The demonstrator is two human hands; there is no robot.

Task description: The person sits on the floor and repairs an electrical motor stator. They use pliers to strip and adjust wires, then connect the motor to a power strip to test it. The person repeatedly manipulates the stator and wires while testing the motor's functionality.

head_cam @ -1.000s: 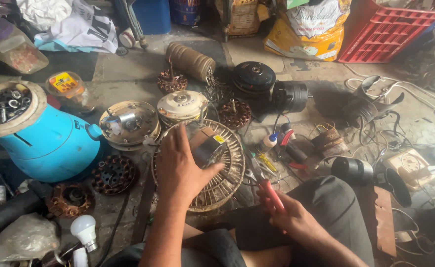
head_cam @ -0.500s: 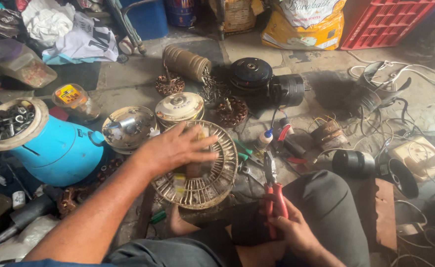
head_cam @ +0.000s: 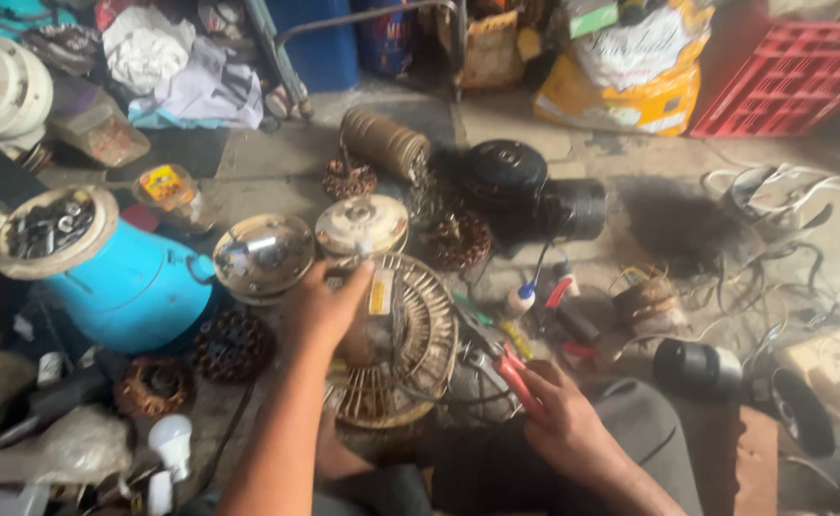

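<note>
Left hand point(head_cam: 329, 306): closed over the far-left rim of the round wire fan part point(head_cam: 396, 349) — steadying it near the lap.
Right hand point(head_cam: 558, 416): gripping red-handled pliers point(head_cam: 501, 363), tips at the right rim.

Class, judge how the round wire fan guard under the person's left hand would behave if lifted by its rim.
The wire fan guard is mostly open wire, so probably light. Thin spokes suggest slight flexing. The left hand rests on its upper rim, and being round, it might roll if stood on edge.
</note>
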